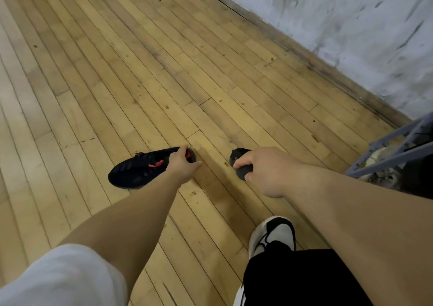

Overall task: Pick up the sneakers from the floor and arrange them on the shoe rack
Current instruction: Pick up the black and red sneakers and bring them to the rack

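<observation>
Step in hand, as I read it: the pick-up, both shoes gripped, nothing on the rack yet.

Left sneaker: black with pink laces, lying over the wooden floor, toe pointing left, heel toward the middle. I can't tell if it has left the boards or is just resting there.

Left hand: grips that sneaker at the heel collar. Thumb hooked over the top rim, the other fingers curled in toward the opening, one finger sticking out straight past the heel. A pinch on the collar, not a full wrap.

Right sneaker: dark, mostly hidden under the hand, only a bit poking out at each end. I can't say which end is toe. It looks to be off the floor, held higher than the left one, but that's my judgement.

Right hand: knuckles up, fingers curled tight and pressed together round the shoe.

My own foot in a black-and-white shoe stands below that hand.

Shoe rack: grey metal frame at the far right edge by the wall, only a corner in view, well apart from both sneakers.

Next move, I judge: lift both clear, turn right toward the rack, set the pair side by side on a shelf. The left pinch is light, so the shoe may swing.
</observation>
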